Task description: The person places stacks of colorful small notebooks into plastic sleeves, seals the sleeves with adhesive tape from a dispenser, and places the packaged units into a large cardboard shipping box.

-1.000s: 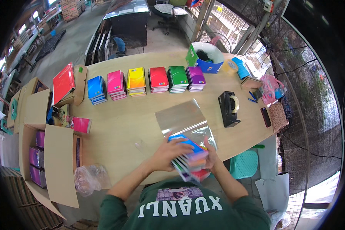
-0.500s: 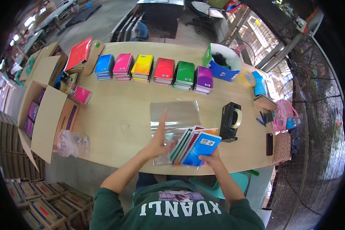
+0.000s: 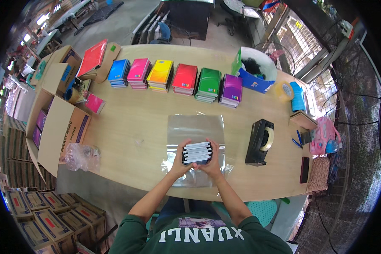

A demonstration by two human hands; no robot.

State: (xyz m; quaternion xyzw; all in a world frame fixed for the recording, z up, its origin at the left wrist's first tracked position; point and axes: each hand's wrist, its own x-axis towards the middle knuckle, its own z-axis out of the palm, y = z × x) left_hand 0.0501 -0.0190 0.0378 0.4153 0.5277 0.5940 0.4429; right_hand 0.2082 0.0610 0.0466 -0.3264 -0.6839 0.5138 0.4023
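Observation:
Between my two hands stands a small stack of spiral notebooks, its white page edges turned up and dark gaps between the books. My left hand is closed around its left end, and my right hand grips the right end. My thumbs meet at the near side. The stack is over a clear plastic sheet spread on the table; whether it rests on the sheet or is held just above, I cannot tell. The covers are mostly hidden.
Several notebook piles in different colours, among them a red pile, line the table's far side. A black tape dispenser stands right of the sheet. An open carton and crumpled plastic are at left; a blue-white bin is far right.
My left hand has come down from the plastic sheet to the notebooks. The fanned books have moved left, been squared together and turned edge-up between both hands.

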